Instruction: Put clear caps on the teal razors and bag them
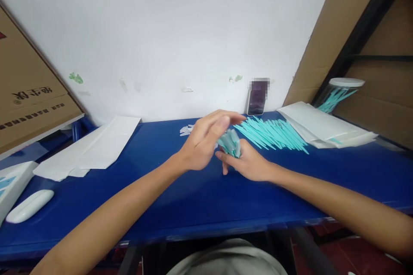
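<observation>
At nine o'clock a brown cardboard box (29, 94) leans over the edge of the blue worktop (180, 197); below it, near eight o'clock, a white oval object (29, 206) lies beside the corner of a white device (9, 182); a stack of white paper bags (93, 146) lies flat towards ten o'clock. At the centre the left hand (203, 139) hovers with fingers stretched and close together, its palm laid over the top of a bundle of teal sticks (230, 142), its grip loose and flat rather than closed; just to its right the right hand (248, 163) rests on the worktop with its grip wrapped around the lower part of that bundle, which stands nearly upright between the two hands. Towards one o'clock a loose heap of teal sticks (274, 134) is fanned on the worktop; behind it a dark phone (257, 99) stands against the white wall; at two o'clock lie more white paper bags (322, 128), and beyond them a clear jar (338, 92) with a white lid holds further teal sticks.
</observation>
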